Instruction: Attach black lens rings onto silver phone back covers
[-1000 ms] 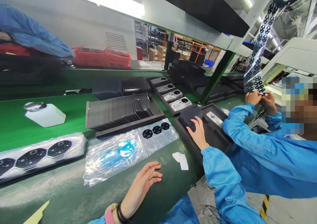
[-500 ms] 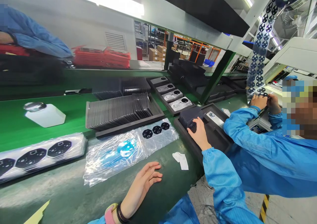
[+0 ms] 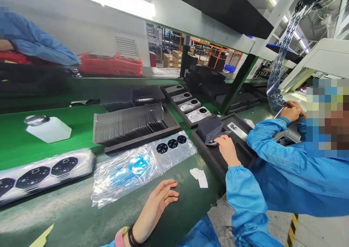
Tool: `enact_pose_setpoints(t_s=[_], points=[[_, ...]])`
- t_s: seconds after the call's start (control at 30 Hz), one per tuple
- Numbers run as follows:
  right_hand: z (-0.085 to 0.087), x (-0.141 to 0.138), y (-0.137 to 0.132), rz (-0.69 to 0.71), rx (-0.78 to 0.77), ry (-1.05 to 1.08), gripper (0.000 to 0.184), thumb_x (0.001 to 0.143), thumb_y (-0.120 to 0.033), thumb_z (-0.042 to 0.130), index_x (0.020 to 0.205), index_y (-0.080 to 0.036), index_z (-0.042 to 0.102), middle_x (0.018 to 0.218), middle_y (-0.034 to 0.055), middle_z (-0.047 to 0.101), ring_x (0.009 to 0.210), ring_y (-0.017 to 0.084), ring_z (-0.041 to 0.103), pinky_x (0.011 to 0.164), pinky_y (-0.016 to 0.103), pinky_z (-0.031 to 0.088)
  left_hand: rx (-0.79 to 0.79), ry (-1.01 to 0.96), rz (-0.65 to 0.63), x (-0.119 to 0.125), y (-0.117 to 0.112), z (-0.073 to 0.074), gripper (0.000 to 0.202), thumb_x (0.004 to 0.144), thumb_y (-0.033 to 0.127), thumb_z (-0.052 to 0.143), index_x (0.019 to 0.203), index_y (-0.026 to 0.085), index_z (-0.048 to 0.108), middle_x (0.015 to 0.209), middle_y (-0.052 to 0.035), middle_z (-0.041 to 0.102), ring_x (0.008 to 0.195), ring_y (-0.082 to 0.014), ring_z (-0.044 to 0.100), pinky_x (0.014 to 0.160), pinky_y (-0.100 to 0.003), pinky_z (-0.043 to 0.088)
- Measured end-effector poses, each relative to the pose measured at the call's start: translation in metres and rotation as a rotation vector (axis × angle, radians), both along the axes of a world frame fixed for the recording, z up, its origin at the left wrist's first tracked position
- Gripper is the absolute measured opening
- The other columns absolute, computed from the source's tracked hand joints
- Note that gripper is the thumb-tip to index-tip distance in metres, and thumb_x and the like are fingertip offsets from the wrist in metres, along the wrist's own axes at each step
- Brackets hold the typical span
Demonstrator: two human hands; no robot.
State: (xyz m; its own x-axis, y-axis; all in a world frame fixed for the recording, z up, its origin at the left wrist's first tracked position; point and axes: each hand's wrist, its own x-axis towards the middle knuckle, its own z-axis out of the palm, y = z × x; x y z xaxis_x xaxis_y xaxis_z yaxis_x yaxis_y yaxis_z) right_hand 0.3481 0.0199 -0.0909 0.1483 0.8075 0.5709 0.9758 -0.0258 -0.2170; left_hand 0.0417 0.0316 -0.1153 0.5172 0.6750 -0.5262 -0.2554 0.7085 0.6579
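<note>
My left hand point(image 3: 159, 205) lies on the green table with its fingers loosely stretched and nothing in it. My right hand point(image 3: 228, 150) reaches into a black foam tray point(image 3: 212, 161). Its fingers pinch the edge of a thin dark panel point(image 3: 214, 140), which leans away from a stack of similar panels point(image 3: 207, 127) at the tray's left end. Behind the hand, a silvery plate with a round dark patch point(image 3: 236, 130) lies in the same tray. Clear plastic film sheets with black discs point(image 3: 172, 144) are spread on the table beyond my left hand.
A second tray point(image 3: 141, 139) holds many upright dark panels. A longer tray point(image 3: 188, 121) carries silvery plates. A white pump bottle point(image 3: 56, 128), bagged film sheets point(image 3: 62, 170) and a white paper scrap point(image 3: 200, 178) lie around. A co-worker's blue sleeve point(image 3: 275, 141) is close at right.
My right hand has moved slightly right and down, pulling a thin dark panel away from the stack. My left hand stays still. The co-worker's hands and the hanging disc strip have shifted.
</note>
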Motion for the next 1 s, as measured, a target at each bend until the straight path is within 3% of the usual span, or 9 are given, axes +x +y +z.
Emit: enact_pose_setpoints(t_s=[0.2,0.37,0.5,0.6,0.7,0.8,0.93,1.0], points=[[0.005,-0.014,-0.030,-0.053,0.136,-0.181,0.033,0.089,-0.005,0.043,0.087,-0.020,0.072,0.084,0.0054,0.076,0.078,0.021,0.060,0.070,0.035,0.044,0.036,-0.023,-0.001,-0.002,0.000,-0.011,0.053,0.038,0.051,0.091,0.076,0.018,0.074,0.083,-0.0045,0.071,0.065,-0.0162,0.065,0.064,-0.028,0.054],[0.008,-0.072,-0.065,0.081,0.386,-0.378,0.022,0.092,-0.008,0.049,0.098,-0.017,0.068,0.084,0.0052,0.075,0.076,0.017,0.060,0.069,0.031,0.042,0.102,-0.029,-0.073,-0.006,-0.002,-0.021,0.051,0.044,0.046,0.091,0.083,0.019,0.074,0.087,-0.0049,0.071,0.069,-0.0169,0.066,0.068,-0.028,0.055],[0.002,-0.131,-0.076,0.349,0.335,-0.282,0.027,0.098,-0.014,0.039,0.098,-0.015,0.066,0.083,0.0047,0.074,0.077,0.015,0.060,0.069,0.030,0.045,0.130,-0.164,-0.161,-0.009,-0.005,-0.024,0.048,0.057,0.047,0.087,0.097,0.023,0.072,0.094,-0.0048,0.072,0.078,-0.0202,0.068,0.073,-0.030,0.055],[-0.007,-0.159,-0.072,0.412,0.309,-0.151,0.026,0.097,-0.012,0.040,0.097,-0.010,0.066,0.082,0.0063,0.073,0.073,0.013,0.059,0.065,0.027,0.046,0.141,-0.217,-0.122,-0.011,-0.006,-0.023,0.043,0.064,0.049,0.082,0.100,0.027,0.071,0.093,-0.0034,0.073,0.083,-0.0226,0.068,0.076,-0.032,0.056],[-0.014,-0.170,-0.068,0.388,0.301,-0.105,0.023,0.096,-0.011,0.043,0.097,-0.010,0.066,0.081,0.0063,0.072,0.071,0.013,0.057,0.062,0.027,0.045,0.167,-0.187,-0.092,-0.015,-0.006,-0.022,0.041,0.065,0.049,0.081,0.098,0.026,0.072,0.091,-0.0036,0.073,0.085,-0.0235,0.067,0.073,-0.029,0.055],[-0.016,-0.172,-0.065,0.397,0.277,-0.127,0.023,0.096,-0.010,0.042,0.098,-0.010,0.065,0.076,0.0049,0.069,0.067,0.014,0.055,0.060,0.027,0.044,0.188,-0.148,-0.063,-0.017,-0.008,-0.022,0.048,0.067,0.048,0.080,0.107,0.026,0.069,0.100,-0.0039,0.072,0.089,-0.0231,0.066,0.074,-0.025,0.054],[-0.015,-0.174,-0.060,0.442,0.253,-0.190,0.022,0.094,-0.010,0.043,0.098,-0.013,0.065,0.074,0.0028,0.068,0.068,0.014,0.054,0.061,0.029,0.044,0.215,-0.126,-0.049,-0.016,-0.006,-0.016,0.054,0.054,0.040,0.088,0.103,0.024,0.071,0.094,-0.0037,0.073,0.086,-0.0224,0.067,0.070,-0.022,0.053],[-0.013,-0.174,-0.059,0.464,0.166,-0.227,0.021,0.092,-0.010,0.045,0.103,-0.013,0.063,0.080,0.0033,0.069,0.071,0.015,0.055,0.066,0.032,0.045,0.201,-0.136,-0.056,-0.016,-0.001,-0.009,0.051,0.051,0.038,0.090,0.097,0.024,0.073,0.088,-0.0035,0.074,0.083,-0.0220,0.068,0.068,-0.021,0.053]])
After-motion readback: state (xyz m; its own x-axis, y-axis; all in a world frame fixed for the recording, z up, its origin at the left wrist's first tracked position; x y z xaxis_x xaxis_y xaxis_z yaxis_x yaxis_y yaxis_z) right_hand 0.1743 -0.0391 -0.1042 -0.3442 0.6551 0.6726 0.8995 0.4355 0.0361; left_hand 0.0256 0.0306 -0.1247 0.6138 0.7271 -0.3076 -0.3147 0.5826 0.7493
